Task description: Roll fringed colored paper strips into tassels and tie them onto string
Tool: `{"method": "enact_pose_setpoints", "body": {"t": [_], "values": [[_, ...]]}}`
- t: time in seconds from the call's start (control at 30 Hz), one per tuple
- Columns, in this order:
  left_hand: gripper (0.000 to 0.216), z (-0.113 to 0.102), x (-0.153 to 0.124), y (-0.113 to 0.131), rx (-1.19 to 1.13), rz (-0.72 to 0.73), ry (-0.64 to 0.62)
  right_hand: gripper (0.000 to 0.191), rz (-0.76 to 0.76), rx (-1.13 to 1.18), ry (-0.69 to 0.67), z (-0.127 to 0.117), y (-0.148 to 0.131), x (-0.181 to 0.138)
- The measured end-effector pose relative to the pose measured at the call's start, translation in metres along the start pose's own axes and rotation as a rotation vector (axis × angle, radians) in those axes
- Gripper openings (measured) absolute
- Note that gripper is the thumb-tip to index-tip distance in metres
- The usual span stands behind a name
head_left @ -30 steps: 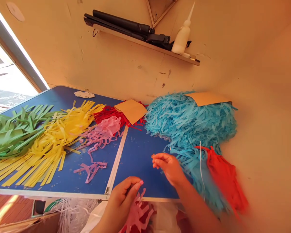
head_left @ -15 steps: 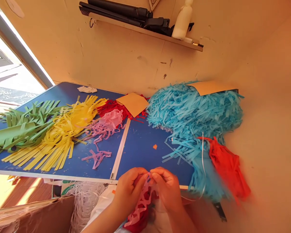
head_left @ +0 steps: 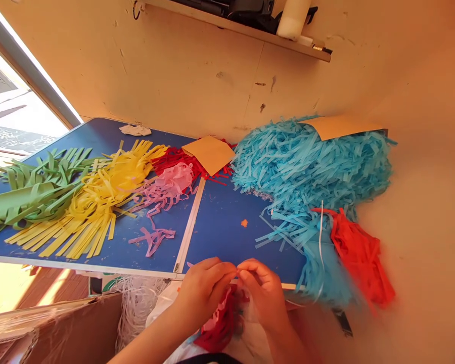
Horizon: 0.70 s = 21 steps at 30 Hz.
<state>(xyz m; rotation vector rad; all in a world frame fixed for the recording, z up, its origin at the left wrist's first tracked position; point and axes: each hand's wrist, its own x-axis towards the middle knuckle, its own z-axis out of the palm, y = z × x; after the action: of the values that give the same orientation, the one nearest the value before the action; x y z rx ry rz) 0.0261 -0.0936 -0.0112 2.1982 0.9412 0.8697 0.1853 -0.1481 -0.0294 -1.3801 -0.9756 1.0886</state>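
My left hand and my right hand meet at the near edge of the blue table, fingertips pinched together. Whatever is between the fingertips is too small to make out. Below them, over my lap, hangs a bunch of red fringed paper with some pink strips beside it, partly hidden by my left hand and forearm. A small pink scrap shows just past my left knuckles. Loose pink paper strips lie on the table to the left.
Green fringed paper, yellow fringed paper and a big blue fringed pile cover the table. Red paper hangs at the right edge. A cardboard box stands lower left; a shelf is on the wall.
The pink strip that hung from my fingertips no longer shows there; pink now shows lower, behind my left hand. My left hand has turned more palm-down. The view has tilted slightly downward.
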Motion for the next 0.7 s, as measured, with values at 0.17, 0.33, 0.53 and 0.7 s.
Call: {"method": "enact_pose_setpoints", "body": {"t": [0.17, 0.33, 0.53, 0.7], "values": [[0.027, 0.002, -0.001, 0.007, -0.012, -0.132, -0.025, 0.013, -0.058, -0.077, 0.02, 0.003, 0.002, -0.006], [0.018, 0.01, -0.006, 0.009, -0.034, -0.223, -0.021, 0.02, 0.0, -0.062, 0.038, 0.008, 0.01, -0.009], [0.015, 0.007, -0.008, 0.009, -0.068, -0.191, 0.051, 0.02, -0.013, -0.021, 0.118, 0.008, 0.017, -0.013], [0.02, 0.005, -0.007, 0.011, -0.085, -0.124, 0.055, 0.017, 0.001, 0.021, 0.07, 0.003, 0.015, -0.015]]}}
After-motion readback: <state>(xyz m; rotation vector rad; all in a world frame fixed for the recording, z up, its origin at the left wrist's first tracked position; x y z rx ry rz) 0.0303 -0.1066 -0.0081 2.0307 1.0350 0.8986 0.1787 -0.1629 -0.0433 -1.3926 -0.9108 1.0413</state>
